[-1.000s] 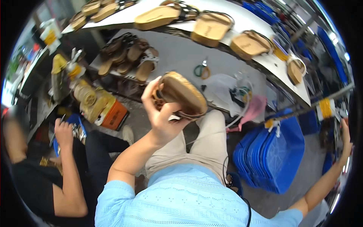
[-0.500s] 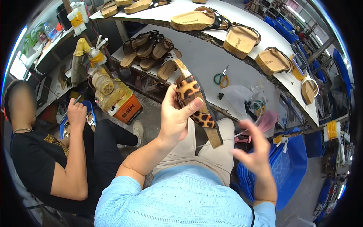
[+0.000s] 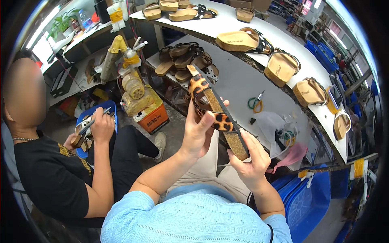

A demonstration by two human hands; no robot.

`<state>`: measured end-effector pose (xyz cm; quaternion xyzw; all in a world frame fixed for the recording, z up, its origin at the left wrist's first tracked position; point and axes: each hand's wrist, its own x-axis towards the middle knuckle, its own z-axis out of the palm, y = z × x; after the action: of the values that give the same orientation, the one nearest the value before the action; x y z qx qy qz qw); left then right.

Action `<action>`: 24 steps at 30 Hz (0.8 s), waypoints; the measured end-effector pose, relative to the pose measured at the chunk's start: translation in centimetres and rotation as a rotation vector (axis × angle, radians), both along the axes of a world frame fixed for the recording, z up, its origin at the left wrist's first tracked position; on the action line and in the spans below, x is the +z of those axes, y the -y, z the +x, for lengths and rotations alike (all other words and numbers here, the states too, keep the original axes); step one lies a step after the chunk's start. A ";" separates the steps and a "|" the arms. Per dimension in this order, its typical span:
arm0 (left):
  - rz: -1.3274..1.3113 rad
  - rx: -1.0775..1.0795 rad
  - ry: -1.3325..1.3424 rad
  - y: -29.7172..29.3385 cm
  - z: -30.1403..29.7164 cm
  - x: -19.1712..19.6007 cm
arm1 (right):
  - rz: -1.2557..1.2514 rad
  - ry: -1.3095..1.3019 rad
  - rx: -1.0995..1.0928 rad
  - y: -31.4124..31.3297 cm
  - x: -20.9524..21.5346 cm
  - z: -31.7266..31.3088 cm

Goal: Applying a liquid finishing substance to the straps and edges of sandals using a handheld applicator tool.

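I hold a cork-soled sandal (image 3: 216, 115) with leopard-print straps edge-up in front of me. My left hand (image 3: 198, 131) grips its middle, thumb on the leopard strap. Around its near end, my right hand (image 3: 249, 158) is closed, fingers along the cork sole. The sandal's far tip points toward the lower grey shelf (image 3: 239, 83).
A person in a black shirt (image 3: 52, 178) sits at my left, working on a sandal with a tool over a blue bin (image 3: 95, 115). A curved white bench (image 3: 283, 44) carries several sandals. Dark sandals (image 3: 184, 60) are piled on the shelf, with green-handled pliers (image 3: 255, 103). Blue bins (image 3: 312, 194) stand at right.
My right hand has come up from the lower right and taken hold of the sandal's near end. The sandal has turned more edge-on in my left hand.
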<state>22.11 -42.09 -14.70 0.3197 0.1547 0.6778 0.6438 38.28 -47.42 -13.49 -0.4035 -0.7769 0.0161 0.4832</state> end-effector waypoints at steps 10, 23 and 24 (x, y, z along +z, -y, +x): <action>-0.114 0.088 -0.057 -0.8 -0.6 1.5 | -0.252 -0.177 0.222 -1.3 -0.1 -0.9; -0.094 0.265 0.150 -13.8 -7.8 7.3 | -0.231 -0.210 0.103 0.3 -2.6 4.1; -0.110 0.264 0.156 -15.1 -9.0 7.5 | -0.246 -0.210 0.081 0.3 -2.9 4.6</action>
<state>13.11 -27.01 -7.19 0.2072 0.1816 0.7698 0.5757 42.87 -47.76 -16.36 -0.4240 -0.7300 0.1728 0.5074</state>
